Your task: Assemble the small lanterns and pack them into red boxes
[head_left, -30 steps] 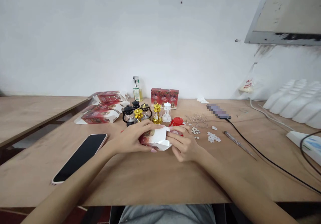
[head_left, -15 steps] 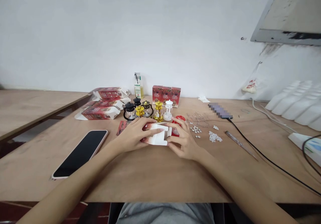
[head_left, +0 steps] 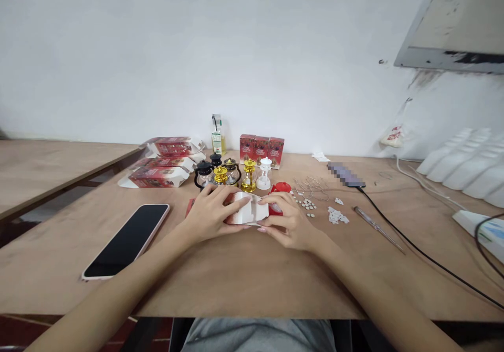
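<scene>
Both of my hands are closed around a small red and white cardboard box [head_left: 248, 211] at the middle of the wooden table [head_left: 244, 273]. My left hand [head_left: 210, 214] grips its left end, fingers curled over the top. My right hand [head_left: 285, 220] holds its right end, where the white flaps stand open. A red toy lantern [head_left: 280, 187] sits just behind my right hand. Several small lanterns [head_left: 232, 173] in black, gold and white stand in a row behind the box.
A phone [head_left: 128, 239] lies face up at the left. Flat red cartons [head_left: 159, 176] are stacked at the back left, three upright red boxes [head_left: 261, 148] near the wall. Small white pieces [head_left: 334, 215], a screwdriver [head_left: 376, 227] and a black cable [head_left: 433, 260] lie at the right.
The box has been turned in my hands and tipped flatter, its open flaps now facing more upward. Both hands kept hold of it and shifted slightly.
</scene>
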`<state>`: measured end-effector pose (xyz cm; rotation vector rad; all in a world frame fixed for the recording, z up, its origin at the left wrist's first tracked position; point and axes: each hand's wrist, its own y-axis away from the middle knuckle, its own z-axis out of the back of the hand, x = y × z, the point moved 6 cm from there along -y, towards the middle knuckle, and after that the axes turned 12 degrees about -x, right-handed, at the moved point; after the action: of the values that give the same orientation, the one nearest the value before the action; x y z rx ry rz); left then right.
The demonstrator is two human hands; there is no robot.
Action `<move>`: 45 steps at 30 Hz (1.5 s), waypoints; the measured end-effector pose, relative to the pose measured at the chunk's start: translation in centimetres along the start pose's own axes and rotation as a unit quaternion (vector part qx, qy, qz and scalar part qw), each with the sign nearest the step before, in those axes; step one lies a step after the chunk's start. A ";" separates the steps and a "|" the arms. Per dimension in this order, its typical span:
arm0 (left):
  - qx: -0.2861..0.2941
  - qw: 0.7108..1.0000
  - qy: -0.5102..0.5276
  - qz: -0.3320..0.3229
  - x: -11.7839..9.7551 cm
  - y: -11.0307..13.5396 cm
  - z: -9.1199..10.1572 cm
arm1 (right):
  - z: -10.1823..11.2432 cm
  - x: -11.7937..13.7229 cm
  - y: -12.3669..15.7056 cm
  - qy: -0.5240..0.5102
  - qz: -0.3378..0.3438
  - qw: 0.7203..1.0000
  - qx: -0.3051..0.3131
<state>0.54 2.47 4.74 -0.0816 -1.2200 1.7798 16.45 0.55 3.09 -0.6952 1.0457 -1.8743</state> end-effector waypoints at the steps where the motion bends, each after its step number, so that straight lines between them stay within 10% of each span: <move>1: 0.000 1.000 0.005 0.005 -0.1 0.0 0.0 | 0.0 -0.1 0.0 -0.008 -0.006 1.000 0.005; 10: -0.039 0.975 0.165 0.142 -0.6 -0.1 0.3 | 0.6 1.0 0.2 -0.147 -0.049 0.984 -0.082; 18: -0.049 0.981 0.156 0.107 -1.5 -0.7 1.3 | 1.5 0.5 1.3 -0.214 -0.097 0.943 -0.237; 30: -0.117 0.977 0.143 0.107 -1.9 -0.5 1.9 | -2.2 -1.2 0.8 -0.449 -0.353 0.820 -0.018; 37: -0.131 0.980 0.120 0.088 -2.7 -0.6 2.0 | -3.5 -1.0 1.7 -0.510 -0.415 0.753 -0.017; 45: -0.132 0.981 0.133 0.058 -3.4 -0.2 1.4 | -3.2 -0.8 1.4 -0.508 -0.405 0.759 -0.044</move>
<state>1.84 -0.94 4.10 -0.5383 -1.2667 1.6333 14.92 2.09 0.24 -2.1594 0.0557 -1.6122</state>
